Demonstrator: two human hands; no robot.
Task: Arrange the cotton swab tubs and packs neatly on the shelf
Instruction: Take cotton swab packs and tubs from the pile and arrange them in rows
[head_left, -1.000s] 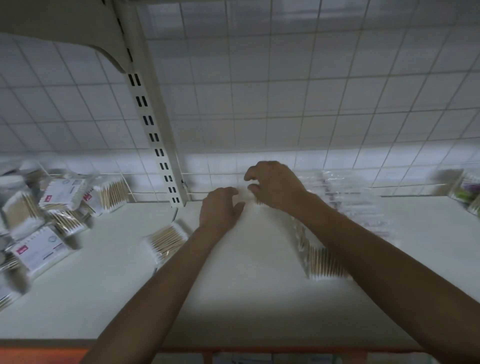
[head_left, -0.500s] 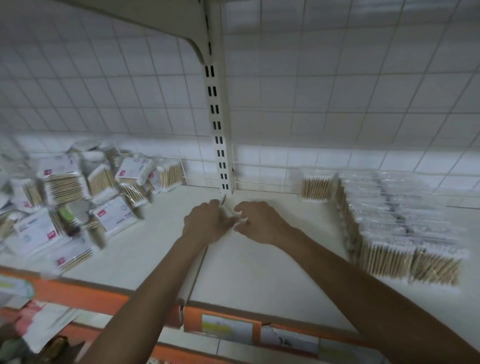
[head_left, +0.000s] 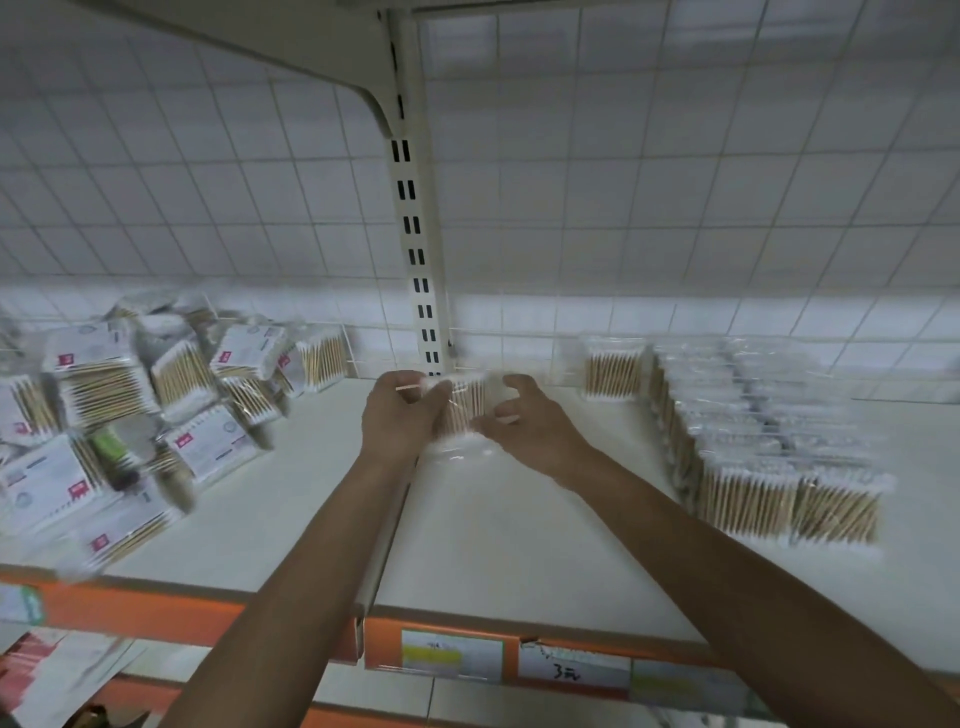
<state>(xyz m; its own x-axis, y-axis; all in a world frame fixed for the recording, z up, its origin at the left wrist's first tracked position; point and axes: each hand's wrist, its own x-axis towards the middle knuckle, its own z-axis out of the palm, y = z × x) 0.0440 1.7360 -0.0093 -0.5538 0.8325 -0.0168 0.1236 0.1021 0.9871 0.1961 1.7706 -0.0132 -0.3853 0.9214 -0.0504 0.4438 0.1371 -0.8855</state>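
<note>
Swab pack (head_left: 466, 406) upright, long axis vertical, between left hand (head_left: 400, 418), right hand (head_left: 532, 428)

Showing tan sticks, white tips through the clear pack (head_left: 467, 402) between the fingers (head_left: 519, 385); white labels with red marks on the packs (head_left: 218, 447) left of the fingers; tan and white in the rows (head_left: 779, 467) to their right; orange along the shelf edge (head_left: 156, 608) below.
</note>
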